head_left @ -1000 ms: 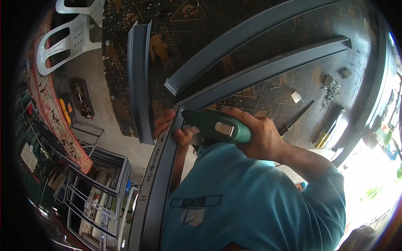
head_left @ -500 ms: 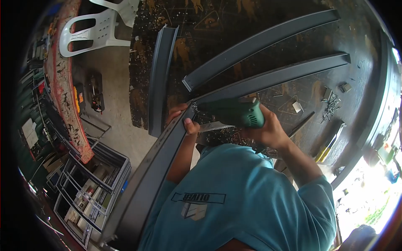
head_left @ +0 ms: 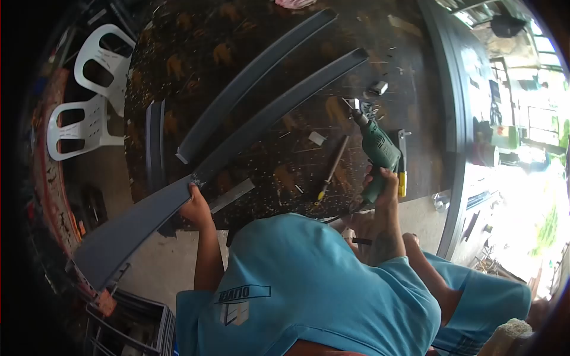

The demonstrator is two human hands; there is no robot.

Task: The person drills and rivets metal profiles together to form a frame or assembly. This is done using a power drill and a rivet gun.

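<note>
My left hand [head_left: 196, 207] grips the near edge of a long grey metal channel [head_left: 136, 222], close to its end on the table. The channel slants down to the lower left, past the table edge. My right hand [head_left: 383, 185] is wrapped round the handle of a green power drill [head_left: 380, 145]. The drill points away from me, its tip beside a pile of small metal fasteners [head_left: 369, 111], apart from the channel. Metal shavings lie at the channel's end, near my left thumb. A flat metal strip [head_left: 233, 196] rests right of my left hand.
On the dark table [head_left: 267, 160] lie two long grey channels [head_left: 255, 83] and a shorter one [head_left: 155, 142]. A thin rod-like tool [head_left: 335, 163] and a yellow-handled tool [head_left: 402, 172] flank the drill. White plastic chairs [head_left: 89, 127] stand left; a grey beam [head_left: 454, 118] runs along the right.
The drill has left the channel's end and moved right, over to the fasteners, in my right hand. My left hand still holds the channel, which now lies more flat. The view has shifted right.
</note>
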